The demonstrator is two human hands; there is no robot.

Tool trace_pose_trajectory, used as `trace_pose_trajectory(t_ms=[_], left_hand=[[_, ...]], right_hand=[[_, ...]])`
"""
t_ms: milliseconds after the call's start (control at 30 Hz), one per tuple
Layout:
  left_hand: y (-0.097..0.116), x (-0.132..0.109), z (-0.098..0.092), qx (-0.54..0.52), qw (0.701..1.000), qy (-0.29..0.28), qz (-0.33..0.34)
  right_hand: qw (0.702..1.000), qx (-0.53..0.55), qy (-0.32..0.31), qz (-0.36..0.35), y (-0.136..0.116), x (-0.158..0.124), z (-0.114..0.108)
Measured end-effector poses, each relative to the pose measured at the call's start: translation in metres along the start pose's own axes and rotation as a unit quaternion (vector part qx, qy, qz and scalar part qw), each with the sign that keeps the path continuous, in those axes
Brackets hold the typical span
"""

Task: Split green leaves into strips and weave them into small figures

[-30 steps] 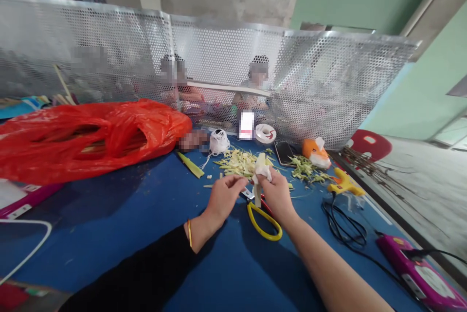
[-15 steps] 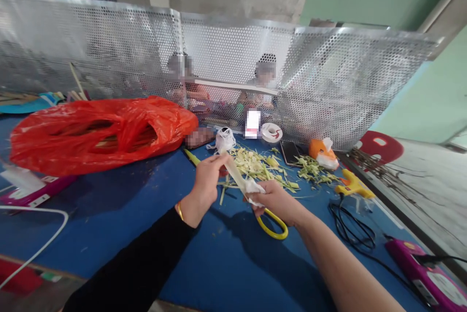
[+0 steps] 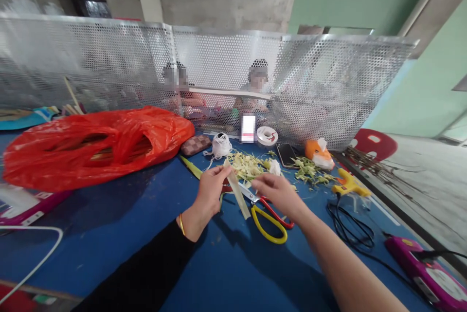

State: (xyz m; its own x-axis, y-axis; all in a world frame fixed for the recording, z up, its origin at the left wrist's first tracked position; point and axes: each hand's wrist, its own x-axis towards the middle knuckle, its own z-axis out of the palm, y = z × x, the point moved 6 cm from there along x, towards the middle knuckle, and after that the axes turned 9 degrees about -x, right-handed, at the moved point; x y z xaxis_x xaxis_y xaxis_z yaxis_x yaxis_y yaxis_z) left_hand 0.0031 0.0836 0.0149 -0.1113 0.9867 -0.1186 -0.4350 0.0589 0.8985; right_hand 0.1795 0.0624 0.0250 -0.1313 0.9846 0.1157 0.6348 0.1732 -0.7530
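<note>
My left hand [image 3: 210,189] is closed, pinching the upper end of a pale, flat strip of leaf [image 3: 239,197] between thumb and fingers. The strip slants down to the right with its lower end loose. Scissors [image 3: 269,224] with one yellow and one red handle lie on the table just under my right hand [image 3: 274,192]. That hand hovers with its fingers loosely bent and nothing visible in them. A crumpled white tissue [image 3: 275,168] rests beyond it, by a heap of green and pale leaf scraps [image 3: 248,163]. A long green leaf [image 3: 190,167] lies left of the heap.
A red plastic bag [image 3: 91,144] covers the left of the blue table. Behind are a ball of white string [image 3: 221,145], a white spool [image 3: 267,136] and a phone [image 3: 286,155]. A yellow glue gun [image 3: 350,183] and its cable lie right. Two people sit behind the perforated screen.
My right hand has let go of the white tissue, which now lies beyond it. The strip's lower end has come free, and the scissors now lie exposed below that hand.
</note>
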Motion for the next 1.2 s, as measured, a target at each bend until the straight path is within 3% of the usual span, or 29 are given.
trace_pose_trajectory(t_ms=[33, 133, 400, 567, 667, 733, 833, 933, 1033, 1200], left_hand=[[0.001, 0.0, 0.0, 0.0, 1.0, -0.003, 0.004], [0.004, 0.001, 0.0, -0.003, 1.0, -0.015, 0.014], [-0.009, -0.018, 0.022, 0.123, 0.981, -0.144, -0.031], [-0.012, -0.018, 0.019, 0.077, 0.989, -0.122, -0.042], [-0.014, -0.018, 0.017, 0.049, 0.989, -0.123, -0.07], [-0.015, -0.018, 0.018, 0.053, 0.986, -0.132, -0.081], [-0.014, -0.018, 0.016, 0.064, 0.988, -0.119, -0.073], [-0.013, -0.017, 0.015, 0.061, 0.99, -0.102, -0.076], [-0.018, -0.019, 0.017, 0.066, 0.984, -0.128, -0.101], [-0.024, -0.025, 0.022, 0.065, 0.974, -0.171, -0.134]], right_hand=[[0.997, 0.037, -0.066, -0.01, -0.007, -0.005, 0.017], [0.993, 0.065, -0.095, -0.003, -0.014, -0.014, 0.041], [0.994, 0.075, 0.083, 0.005, -0.008, -0.011, 0.019], [0.969, 0.226, 0.096, 0.039, -0.004, -0.009, 0.022], [0.965, 0.242, 0.095, 0.03, -0.007, -0.009, 0.022], [0.976, 0.195, 0.096, 0.001, -0.011, -0.01, 0.017], [0.991, 0.001, 0.115, -0.073, -0.019, -0.015, 0.004], [0.954, -0.154, 0.176, -0.185, -0.028, -0.027, -0.008], [0.912, -0.187, 0.221, -0.292, -0.034, -0.041, -0.01], [0.896, -0.217, 0.206, -0.328, -0.034, -0.045, 0.001]])
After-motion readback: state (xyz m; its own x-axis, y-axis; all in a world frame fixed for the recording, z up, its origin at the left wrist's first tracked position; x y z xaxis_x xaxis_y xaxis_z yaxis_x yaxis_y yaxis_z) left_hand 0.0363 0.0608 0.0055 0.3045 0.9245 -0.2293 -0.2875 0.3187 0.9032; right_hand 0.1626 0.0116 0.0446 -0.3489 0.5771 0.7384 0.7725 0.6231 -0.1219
